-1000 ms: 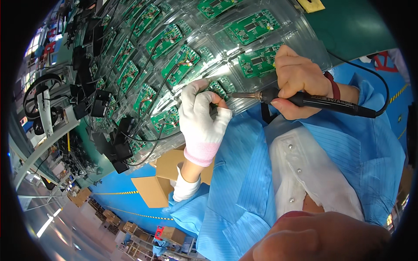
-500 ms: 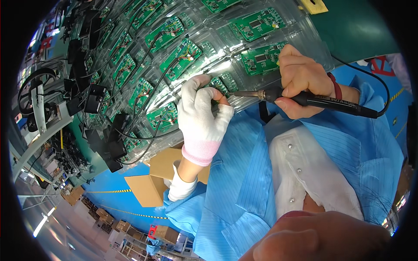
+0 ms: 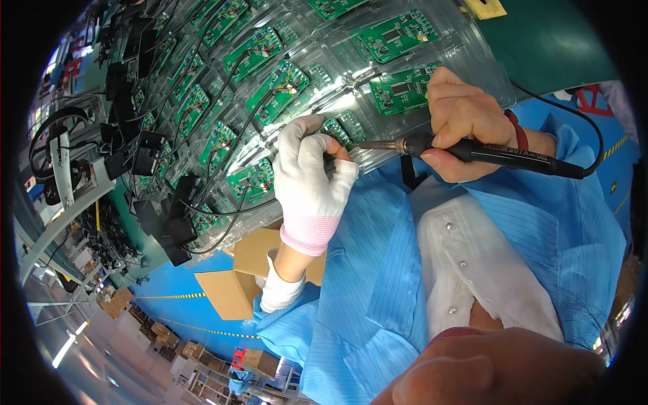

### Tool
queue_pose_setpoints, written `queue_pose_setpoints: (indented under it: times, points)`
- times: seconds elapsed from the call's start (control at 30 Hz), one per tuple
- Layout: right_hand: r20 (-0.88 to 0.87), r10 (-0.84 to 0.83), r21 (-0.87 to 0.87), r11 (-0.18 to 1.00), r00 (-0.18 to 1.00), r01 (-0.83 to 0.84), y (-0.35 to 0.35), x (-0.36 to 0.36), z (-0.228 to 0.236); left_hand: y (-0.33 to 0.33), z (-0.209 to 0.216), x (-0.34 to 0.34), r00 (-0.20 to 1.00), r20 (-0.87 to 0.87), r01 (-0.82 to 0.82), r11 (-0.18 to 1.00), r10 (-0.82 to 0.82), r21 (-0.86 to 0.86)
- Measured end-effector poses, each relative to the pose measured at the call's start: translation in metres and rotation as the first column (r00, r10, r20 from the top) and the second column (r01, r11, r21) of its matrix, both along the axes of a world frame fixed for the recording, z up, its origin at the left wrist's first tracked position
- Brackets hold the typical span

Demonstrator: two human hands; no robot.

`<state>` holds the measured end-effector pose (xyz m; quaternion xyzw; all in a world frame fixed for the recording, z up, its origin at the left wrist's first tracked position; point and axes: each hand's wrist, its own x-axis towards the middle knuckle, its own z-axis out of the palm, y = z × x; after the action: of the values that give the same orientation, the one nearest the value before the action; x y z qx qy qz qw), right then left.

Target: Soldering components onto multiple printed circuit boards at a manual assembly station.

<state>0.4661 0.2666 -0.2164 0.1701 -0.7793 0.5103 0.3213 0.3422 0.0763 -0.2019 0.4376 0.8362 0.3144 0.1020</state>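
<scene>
My right hand (image 3: 466, 126), bare with a red band at the wrist, is closed around the black handle of a soldering iron (image 3: 506, 155). The iron's metal tip points left, at a green circuit board (image 3: 335, 129) near the tray's front edge. My left hand (image 3: 307, 169) wears a white glove with a pink cuff and bare fingertips. Its fingers bend into a pinch over that board, close to the iron's tip. What they pinch is hidden by the fingers, which also cover part of the board.
A clear plastic tray (image 3: 466, 50) holds several green circuit boards (image 3: 397, 35) in compartments. Black cables and black blocks (image 3: 147, 152) crowd the left side. An open cardboard box (image 3: 229, 295) stands below on the blue floor. A yellow sponge-like piece (image 3: 486, 8) lies at the far edge.
The tray and both hands sit very slightly further left in the picture. The hands and iron keep nearly the same places over the board.
</scene>
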Motion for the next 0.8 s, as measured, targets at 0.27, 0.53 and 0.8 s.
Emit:
queue_pose_setpoints:
  times: [0.27,0.53,0.8]
  points:
    - [0.003,-0.01,-0.051,0.999,1.0,0.01,0.002,0.002,0.002,0.001,0.003,0.002,1.0,-0.019,-0.004,1.0,0.003,-0.028]
    - [-0.038,-0.193,-0.194,0.964,0.981,0.182,0.029,0.022,0.014,0.001,0.004,0.002,1.0,0.006,-0.014,0.999,0.014,-0.038]
    - [0.221,-0.89,-0.274,0.337,0.4,0.901,0.123,0.056,0.004,0.005,0.014,0.005,0.997,0.029,0.077,0.997,-0.078,0.016]
